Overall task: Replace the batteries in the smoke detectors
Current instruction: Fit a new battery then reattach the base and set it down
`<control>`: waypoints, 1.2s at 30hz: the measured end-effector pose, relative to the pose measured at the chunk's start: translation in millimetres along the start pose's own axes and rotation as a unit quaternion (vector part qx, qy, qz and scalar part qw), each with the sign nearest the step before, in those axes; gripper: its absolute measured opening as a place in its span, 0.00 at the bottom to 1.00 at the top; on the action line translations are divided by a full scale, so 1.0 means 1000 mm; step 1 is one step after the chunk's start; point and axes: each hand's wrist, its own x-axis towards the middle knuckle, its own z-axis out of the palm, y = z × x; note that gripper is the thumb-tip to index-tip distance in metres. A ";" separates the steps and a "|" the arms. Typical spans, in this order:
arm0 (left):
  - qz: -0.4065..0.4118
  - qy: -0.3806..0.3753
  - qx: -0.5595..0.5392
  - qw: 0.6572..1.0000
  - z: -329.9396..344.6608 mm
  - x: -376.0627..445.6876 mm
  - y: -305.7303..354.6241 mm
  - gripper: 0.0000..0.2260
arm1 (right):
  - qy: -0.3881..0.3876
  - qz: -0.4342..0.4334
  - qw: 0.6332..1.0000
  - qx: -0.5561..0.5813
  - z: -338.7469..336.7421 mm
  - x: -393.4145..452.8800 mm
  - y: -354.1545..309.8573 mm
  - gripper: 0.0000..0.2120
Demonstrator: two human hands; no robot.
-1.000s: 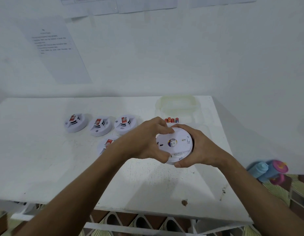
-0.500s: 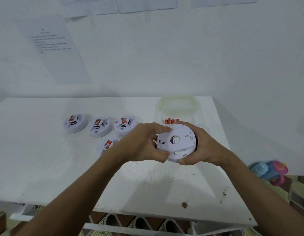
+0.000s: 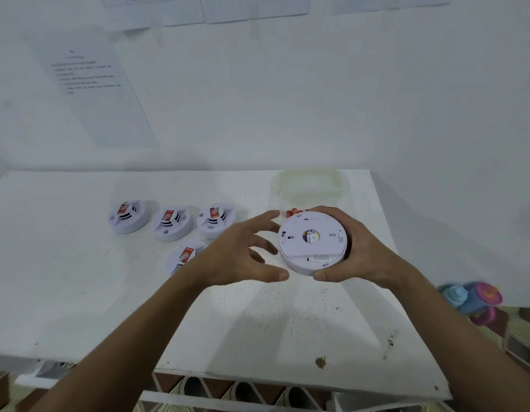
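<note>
The right hand [image 3: 358,251] grips a round white smoke detector [image 3: 312,242] above the white table [image 3: 257,328], back plate facing up, thumb under its near edge. The left hand [image 3: 240,257] hovers just beside it, fingers spread and holding nothing. Farther back, four more detectors [image 3: 168,223] rest on the table, with orange batteries [image 3: 293,213] just behind the held one, near a clear container [image 3: 309,185].
</note>
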 end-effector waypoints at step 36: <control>0.071 0.112 0.146 0.980 -0.032 -0.040 -0.024 0.39 | -0.038 -0.029 0.991 -0.122 0.056 0.044 -0.009 0.51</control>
